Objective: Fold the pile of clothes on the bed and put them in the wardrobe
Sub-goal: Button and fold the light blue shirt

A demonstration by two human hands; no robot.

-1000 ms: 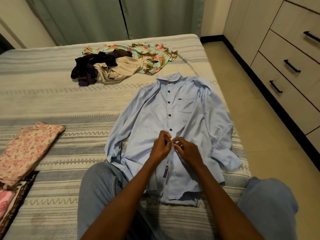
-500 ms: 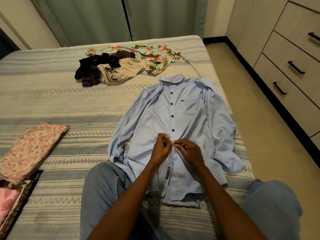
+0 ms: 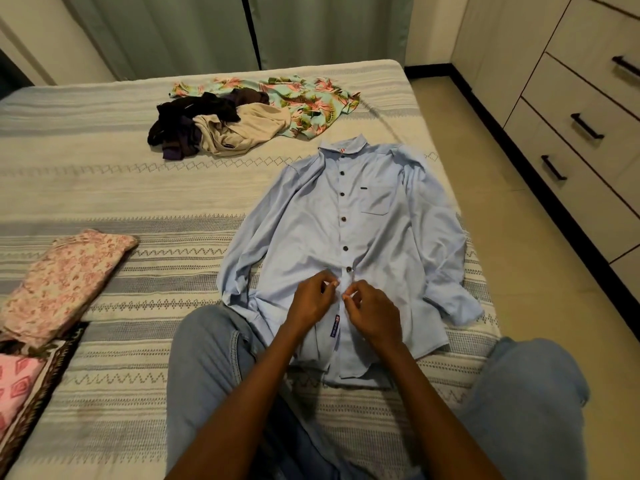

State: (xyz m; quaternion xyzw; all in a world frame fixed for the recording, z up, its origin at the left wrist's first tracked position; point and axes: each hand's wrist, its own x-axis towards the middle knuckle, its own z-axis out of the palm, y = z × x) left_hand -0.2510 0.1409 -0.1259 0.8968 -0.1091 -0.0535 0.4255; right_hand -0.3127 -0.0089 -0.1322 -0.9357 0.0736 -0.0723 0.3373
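Note:
A light blue long-sleeved shirt (image 3: 377, 233) lies face up on the striped bed (image 3: 104, 188), collar away from me, several dark buttons fastened down its front. My left hand (image 3: 311, 299) and my right hand (image 3: 372, 311) meet at the placket low on the shirt, each pinching the cloth edge just below the lowest fastened button. A pile of unfolded clothes (image 3: 221, 129), dark, beige and floral, sits further up the bed. The wardrobe's drawers (image 3: 585, 133) stand along the right wall.
Folded pink floral cloth (image 3: 65, 278) and other folded pieces (image 3: 17, 386) lie at the bed's left edge. My knees in jeans (image 3: 211, 358) flank the shirt's hem. A strip of tiled floor (image 3: 512, 271) runs between bed and drawers. Green curtains hang behind the bed.
My hands stay on the placket and have shifted slightly down the shirt; one more fastened button shows above them. The view has tilted a little.

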